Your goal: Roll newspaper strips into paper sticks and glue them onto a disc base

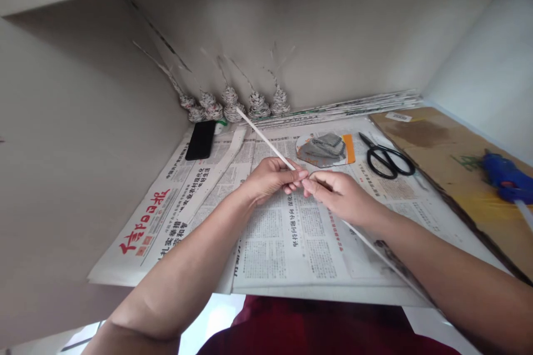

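A long, thin white rolled-paper stick (pixel 266 140) slants across the view between my hands. My left hand (pixel 277 178) pinches it near its middle, thumb on top. Right beside it, my right hand (pixel 333 191) closes its thumb and fingers on the same stick. The far end points up and left toward the woven paper gourds. The near part runs below my right forearm toward the table's front edge. Both hands are above newspaper sheets (pixel 266 255) spread over the table.
Several woven paper gourds (pixel 231 103) stand along the back wall beside a bundle of paper sticks (pixel 353 106). A black phone (pixel 201 140) lies at left. A grey cloth (pixel 325 147), black scissors (pixel 387 161), cardboard (pixel 433 144) and a blue glue gun (pixel 508 177) lie toward the right.
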The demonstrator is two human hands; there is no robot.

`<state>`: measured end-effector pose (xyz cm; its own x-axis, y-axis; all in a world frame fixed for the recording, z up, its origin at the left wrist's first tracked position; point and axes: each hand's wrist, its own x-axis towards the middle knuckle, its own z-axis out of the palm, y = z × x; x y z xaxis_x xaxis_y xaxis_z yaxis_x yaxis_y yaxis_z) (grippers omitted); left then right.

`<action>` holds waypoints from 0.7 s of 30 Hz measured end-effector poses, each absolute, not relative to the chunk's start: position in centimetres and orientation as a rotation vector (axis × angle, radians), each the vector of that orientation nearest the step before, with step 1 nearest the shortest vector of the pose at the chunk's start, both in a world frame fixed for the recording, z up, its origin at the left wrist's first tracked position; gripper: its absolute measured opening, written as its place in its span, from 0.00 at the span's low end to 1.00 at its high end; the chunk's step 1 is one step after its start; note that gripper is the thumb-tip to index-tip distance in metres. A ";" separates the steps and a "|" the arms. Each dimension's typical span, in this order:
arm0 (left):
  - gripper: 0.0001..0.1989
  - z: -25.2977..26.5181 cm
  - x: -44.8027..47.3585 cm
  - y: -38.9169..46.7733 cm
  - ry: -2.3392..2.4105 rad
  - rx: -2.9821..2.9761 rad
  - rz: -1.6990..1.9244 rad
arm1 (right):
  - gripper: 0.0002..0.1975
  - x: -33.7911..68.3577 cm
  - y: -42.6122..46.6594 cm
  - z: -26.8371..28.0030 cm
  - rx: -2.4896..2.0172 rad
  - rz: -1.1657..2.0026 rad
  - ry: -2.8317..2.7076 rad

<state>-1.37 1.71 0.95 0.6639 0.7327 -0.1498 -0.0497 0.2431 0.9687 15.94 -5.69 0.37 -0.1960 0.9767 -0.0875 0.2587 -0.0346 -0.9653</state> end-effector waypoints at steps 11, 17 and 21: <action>0.14 1.2 -1.4 1.8 0.707 1.136 0.605 | 0.19 15.7 -5.6 0.0 -1.039 1.840 -1.196; 0.14 1.2 -1.5 1.8 0.695 1.149 0.598 | 0.20 15.8 -5.7 0.2 -0.905 2.016 -1.125; 0.13 1.1 -1.5 1.8 0.698 1.142 0.590 | 0.19 15.6 -5.8 0.0 -0.910 1.980 -1.158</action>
